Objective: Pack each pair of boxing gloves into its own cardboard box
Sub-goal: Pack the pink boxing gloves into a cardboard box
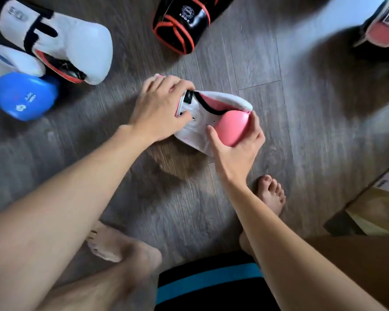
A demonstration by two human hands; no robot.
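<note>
- The pink glove, white with a pink thumb and a pink patch, sits at the middle of the frame, over the floor and outside any box. We cannot tell whether it rests on the boards or is lifted just off them.
- Our left hand clamps the glove's cuff end on its left side, with fingers curled over the top edge and the thumb pressed on the white face.
- Our right hand cups the pink thumb from below. Its fingers wrap round the far side and its own thumb lies beside the pink on the white face.
- A second pink glove, blurred, lies in the upper right corner, well apart from the one we hold.
- A black glove with orange trim lies at the top centre, cut off by the frame edge.
- A white glove with black bands lies at the upper left. A blue glove, blue and white, lies just below it and touches it.
- The box, brown cardboard with a white label, shows only in part at the right edge. We cannot see what it holds.
- The floor is grey wood boards.
- One bare foot is just below our right wrist, and the other foot is at the lower left, under our left forearm.
- Our shorts, black with a blue stripe, fill the bottom centre.
</note>
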